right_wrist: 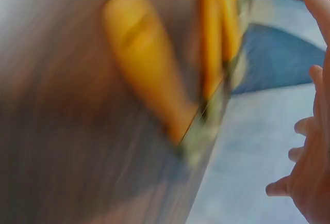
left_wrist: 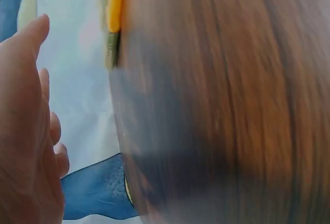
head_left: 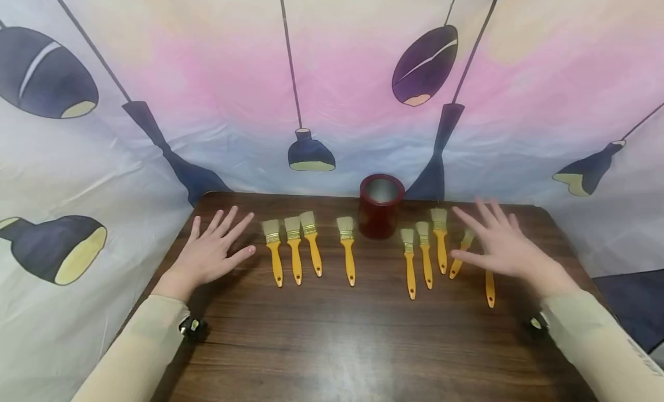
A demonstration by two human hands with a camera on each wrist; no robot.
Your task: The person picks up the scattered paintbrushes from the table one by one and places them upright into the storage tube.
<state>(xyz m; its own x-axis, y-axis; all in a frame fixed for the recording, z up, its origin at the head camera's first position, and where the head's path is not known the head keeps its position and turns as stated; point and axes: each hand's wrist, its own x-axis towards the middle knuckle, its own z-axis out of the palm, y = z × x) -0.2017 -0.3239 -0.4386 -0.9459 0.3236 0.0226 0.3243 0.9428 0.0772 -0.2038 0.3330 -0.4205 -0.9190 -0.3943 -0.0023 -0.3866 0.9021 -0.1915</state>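
Observation:
My left hand (head_left: 210, 252) hovers over the left side of the table, fingers spread, holding nothing. Nearest to it lies a paintbrush (head_left: 276, 258) with a yellow handle and pale bristles. More such brushes lie beside it, with a lone paintbrush (head_left: 349, 255) near the middle. On the right, my right hand (head_left: 500, 246) is spread above several brushes and partly hides a paintbrush (head_left: 490, 289). Nothing is in its grasp. In the right wrist view a yellow handle (right_wrist: 147, 59) appears blurred below that hand. A dark red can (head_left: 381, 214) with a metallic inside stands upright at the back.
The brown wooden table (head_left: 311, 338) ends at a back edge just behind the can. A fabric backdrop (head_left: 233, 90) printed with hanging lamps surrounds the back and sides. Dark straps with small devices circle both wrists.

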